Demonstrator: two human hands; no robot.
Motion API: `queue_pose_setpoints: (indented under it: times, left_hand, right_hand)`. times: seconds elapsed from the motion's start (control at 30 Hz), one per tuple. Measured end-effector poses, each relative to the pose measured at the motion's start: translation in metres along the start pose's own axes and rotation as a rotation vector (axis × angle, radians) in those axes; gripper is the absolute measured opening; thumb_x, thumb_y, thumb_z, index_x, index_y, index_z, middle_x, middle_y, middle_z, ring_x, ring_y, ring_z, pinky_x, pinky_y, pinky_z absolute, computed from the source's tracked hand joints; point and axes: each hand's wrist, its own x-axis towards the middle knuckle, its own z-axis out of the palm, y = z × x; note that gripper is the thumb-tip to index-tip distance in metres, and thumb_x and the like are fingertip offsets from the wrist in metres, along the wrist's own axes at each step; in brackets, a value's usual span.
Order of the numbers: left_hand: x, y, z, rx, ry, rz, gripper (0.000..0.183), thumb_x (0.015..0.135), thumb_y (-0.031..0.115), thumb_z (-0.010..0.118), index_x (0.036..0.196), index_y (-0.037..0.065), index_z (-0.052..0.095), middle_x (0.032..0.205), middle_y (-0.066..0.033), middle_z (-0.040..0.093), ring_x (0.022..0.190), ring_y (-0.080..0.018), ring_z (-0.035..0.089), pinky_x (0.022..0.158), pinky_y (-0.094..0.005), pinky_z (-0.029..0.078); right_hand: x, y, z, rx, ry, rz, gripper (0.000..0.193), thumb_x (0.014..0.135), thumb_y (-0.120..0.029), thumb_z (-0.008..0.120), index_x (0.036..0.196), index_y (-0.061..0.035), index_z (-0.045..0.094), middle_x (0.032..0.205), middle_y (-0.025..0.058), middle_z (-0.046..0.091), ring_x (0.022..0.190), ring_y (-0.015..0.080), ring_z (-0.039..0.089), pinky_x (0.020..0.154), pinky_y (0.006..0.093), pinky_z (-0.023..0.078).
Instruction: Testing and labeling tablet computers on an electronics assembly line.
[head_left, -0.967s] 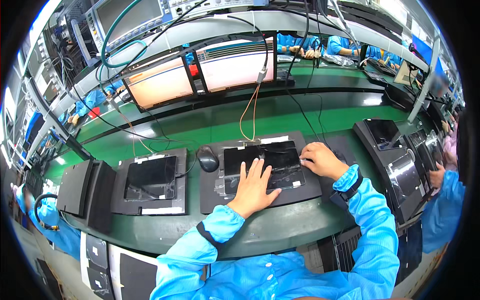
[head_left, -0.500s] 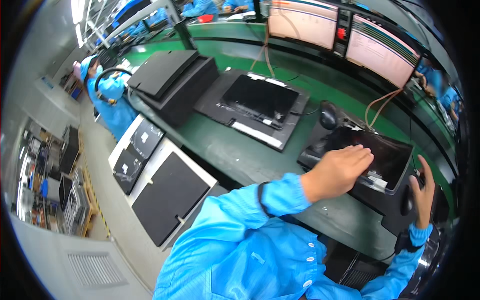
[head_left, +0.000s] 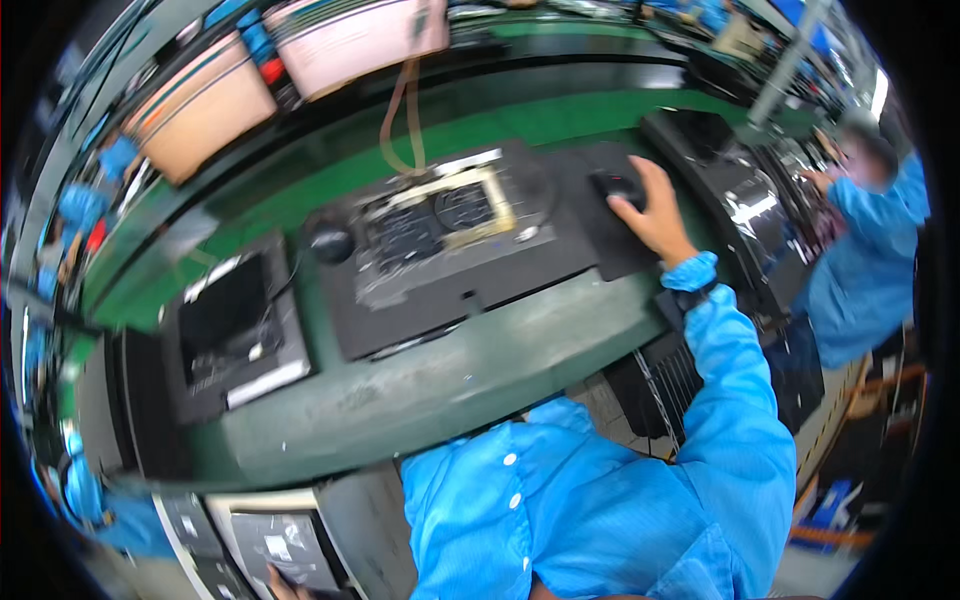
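Observation:
My right hand (head_left: 655, 215) is open at the right edge of a black mouse (head_left: 617, 188), thumb and finger spread and touching or nearly touching it. At the lower left rim, my left hand (head_left: 284, 584) is partly cut off. Its fingers close on the near edge of a dark, flat screen panel (head_left: 300, 552) bearing a white label, over a white-edged stand. In front of me, a black board (head_left: 385, 325) bears a pale-yellow-edged frame (head_left: 490, 205) with dark parts inside. The picture is blurred.
A second mouse (head_left: 328, 243) sits on the board's left. Further left, a dark screen (head_left: 228, 305) lies on another board, beside a tall black foam block (head_left: 145, 400). Two monitors stand behind the green bench (head_left: 450, 375). A person (head_left: 865, 250) in blue works at the right.
My view has turned right. My left hand has left the bench screen and is at the lower left with a panel. The black screen no longer covers the near board. My right hand remains by the mouse.

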Motion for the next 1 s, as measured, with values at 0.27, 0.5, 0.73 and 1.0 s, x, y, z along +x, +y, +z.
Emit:
queue_pose_setpoints:
  times: [0.27,0.5,0.73,1.0]
  left_hand:
    - [0.097,0.023,0.098,0.586,-0.159,-0.108,0.043,0.101,0.022,0.064,0.137,-0.001,0.062,0.103,-0.0151,0.068,0.096,-0.0244,0.064,0.086,-0.0367,0.051]
    - [0.085,0.156,0.260,0.746,-0.231,-0.455,0.046,0.102,0.027,0.068,0.139,-0.001,0.062,0.083,-0.0051,0.067,0.076,-0.0119,0.060,0.066,-0.0276,0.049]
    - [0.100,0.209,0.403,0.182,-1.199,-0.520,0.048,0.098,0.014,0.068,0.142,-0.001,0.058,0.099,-0.0039,0.064,0.089,-0.0155,0.061,0.080,-0.0290,0.052]
    - [0.082,0.197,0.495,-0.074,-1.278,-0.617,0.036,0.101,0.011,0.068,0.134,-0.003,0.063,0.092,-0.0014,0.064,0.088,-0.0117,0.060,0.083,-0.0292,0.050]
  right_hand:
    - [-0.023,0.005,-0.012,-0.212,-0.077,-0.046,0.055,0.089,-0.037,0.076,0.135,-0.0104,0.063,0.143,0.0178,0.053,0.138,0.0388,0.047,0.116,0.0543,0.036]
    - [0.005,-0.010,-0.001,-0.230,-0.133,-0.117,0.051,0.089,-0.040,0.076,0.124,-0.0054,0.066,0.137,0.0178,0.057,0.135,0.0380,0.050,0.116,0.0583,0.035]
    - [0.054,0.108,-0.048,-0.909,-0.012,0.427,0.085,0.084,-0.050,0.077,0.149,-0.0027,0.046,0.147,0.0173,0.052,0.143,0.0350,0.043,0.112,0.0611,0.034]
    - [0.051,0.116,-0.041,-0.692,0.006,0.171,0.056,0.082,-0.031,0.082,0.131,-0.0080,0.064,0.123,0.0092,0.067,0.123,0.0304,0.059,0.100,0.0447,0.044]
